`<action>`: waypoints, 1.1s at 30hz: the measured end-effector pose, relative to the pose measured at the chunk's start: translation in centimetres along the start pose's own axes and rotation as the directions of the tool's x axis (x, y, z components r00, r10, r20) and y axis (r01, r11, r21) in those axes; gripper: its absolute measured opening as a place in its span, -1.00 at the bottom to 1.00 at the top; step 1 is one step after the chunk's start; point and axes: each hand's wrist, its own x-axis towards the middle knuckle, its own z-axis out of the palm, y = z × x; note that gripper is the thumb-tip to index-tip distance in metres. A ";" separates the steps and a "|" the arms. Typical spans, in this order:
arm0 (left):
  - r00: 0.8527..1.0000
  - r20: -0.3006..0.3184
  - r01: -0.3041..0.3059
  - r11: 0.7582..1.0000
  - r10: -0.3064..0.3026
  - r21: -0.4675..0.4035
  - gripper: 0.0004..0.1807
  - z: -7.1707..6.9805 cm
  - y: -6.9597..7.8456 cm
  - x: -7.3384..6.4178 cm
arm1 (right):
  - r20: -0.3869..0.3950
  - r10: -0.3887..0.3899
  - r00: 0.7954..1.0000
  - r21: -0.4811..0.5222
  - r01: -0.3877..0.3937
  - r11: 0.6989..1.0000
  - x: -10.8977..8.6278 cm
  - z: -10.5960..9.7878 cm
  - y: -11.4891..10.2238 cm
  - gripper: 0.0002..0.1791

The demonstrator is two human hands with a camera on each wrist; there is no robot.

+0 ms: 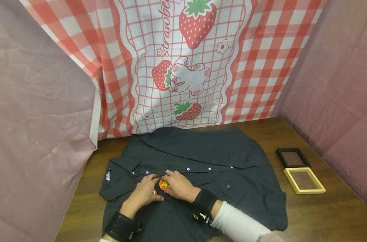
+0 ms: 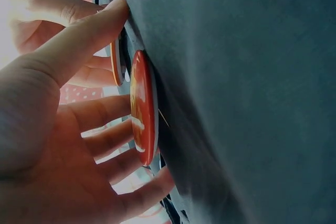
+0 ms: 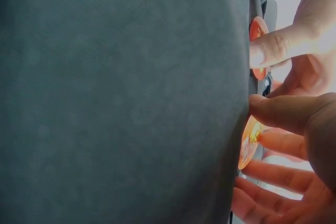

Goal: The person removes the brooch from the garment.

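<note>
Red badge [image 2: 144,108] and orange badge [image 1: 163,184] lying on dark shirt [image 1: 183,148]; left hand [image 1: 144,191] spreading around red, right hand [image 1: 179,186] pinching orange by its rim. Pin [image 2: 164,118] showing behind red, probably unfastened; orange's fastening hidden. Shirt nearly meeting curtain [image 1: 256,67]; bare wood separating it from yellow frame [image 1: 311,192]

A brown wood-grain table [image 1: 325,215] carries a dark shirt [image 1: 195,148], spread flat with its row of pale buttons facing up. Well to its right, a black frame [image 1: 280,159] and a pale yellow frame [image 1: 311,192] lie side by side.
</note>
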 end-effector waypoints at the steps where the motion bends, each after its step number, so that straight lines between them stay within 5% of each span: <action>1: 1.000 -0.001 -0.006 1.000 0.006 0.001 -0.20 0.0 0.0 0.0 | 0.000 0.001 1.000 0.003 -0.001 1.000 0.0 0.0 0.0 -0.61; 10: 0.997 -0.023 -0.071 0.997 0.071 0.026 -0.26 -0.3 0.1 -0.1 | 0.003 0.008 1.000 0.019 -0.008 1.000 0.0 0.1 0.1 -0.63; 33: 1.000 -0.001 -0.030 0.998 0.030 0.049 -0.27 -0.4 0.2 0.0 | -0.002 0.013 1.000 0.070 -0.013 0.997 -0.2 -0.3 0.0 -0.63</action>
